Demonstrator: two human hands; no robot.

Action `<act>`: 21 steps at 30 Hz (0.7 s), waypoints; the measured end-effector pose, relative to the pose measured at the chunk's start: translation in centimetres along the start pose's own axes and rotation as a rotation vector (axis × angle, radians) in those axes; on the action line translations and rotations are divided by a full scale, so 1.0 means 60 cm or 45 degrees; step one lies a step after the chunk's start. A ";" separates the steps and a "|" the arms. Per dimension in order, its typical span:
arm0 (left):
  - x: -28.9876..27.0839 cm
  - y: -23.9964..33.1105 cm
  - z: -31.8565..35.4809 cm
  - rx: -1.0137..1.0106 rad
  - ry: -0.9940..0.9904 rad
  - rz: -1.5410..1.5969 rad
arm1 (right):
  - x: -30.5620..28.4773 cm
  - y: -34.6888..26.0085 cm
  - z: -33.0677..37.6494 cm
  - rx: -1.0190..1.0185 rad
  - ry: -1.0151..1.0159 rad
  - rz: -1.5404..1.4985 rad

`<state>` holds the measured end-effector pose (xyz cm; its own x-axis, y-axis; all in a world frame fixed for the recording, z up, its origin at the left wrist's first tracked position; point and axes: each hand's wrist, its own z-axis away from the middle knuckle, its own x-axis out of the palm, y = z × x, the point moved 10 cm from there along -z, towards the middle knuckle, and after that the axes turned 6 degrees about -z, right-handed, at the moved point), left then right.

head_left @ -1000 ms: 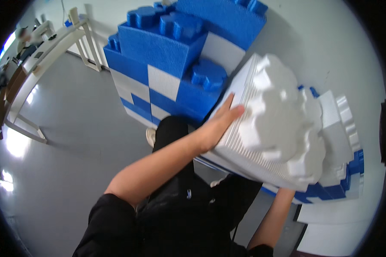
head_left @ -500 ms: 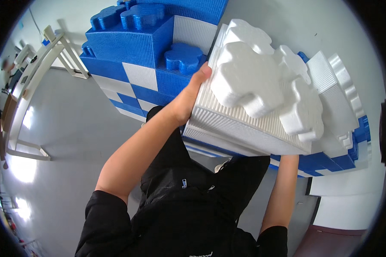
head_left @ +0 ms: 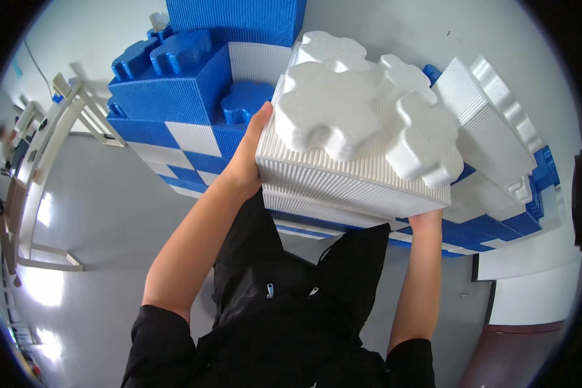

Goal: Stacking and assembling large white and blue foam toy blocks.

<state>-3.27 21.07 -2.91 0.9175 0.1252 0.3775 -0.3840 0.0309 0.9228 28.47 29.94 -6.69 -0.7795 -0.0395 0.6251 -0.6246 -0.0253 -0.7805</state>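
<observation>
Left grip at left end, right grip beneath right, white block in hold

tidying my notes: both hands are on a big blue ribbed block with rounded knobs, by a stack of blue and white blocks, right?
Wrong colour: the head view shows a big white ribbed block with rounded knobs, not a blue one. The left hand and right hand are on it, by the stack of blue and white blocks.

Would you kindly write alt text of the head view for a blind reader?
A white studded building block is held, left hand at its left side, right hand under its right end. Stacked blue and white blocks stand on both sides.
</observation>
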 end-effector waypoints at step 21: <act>-0.008 -0.013 -0.010 -0.014 -0.048 0.050 | -0.035 0.005 0.004 -0.057 0.074 0.185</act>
<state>-3.46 21.59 -3.87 0.9050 0.0888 0.4161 -0.4205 0.0373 0.9065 29.95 29.80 -8.25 -0.8623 0.0187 0.5060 -0.5057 0.0210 -0.8625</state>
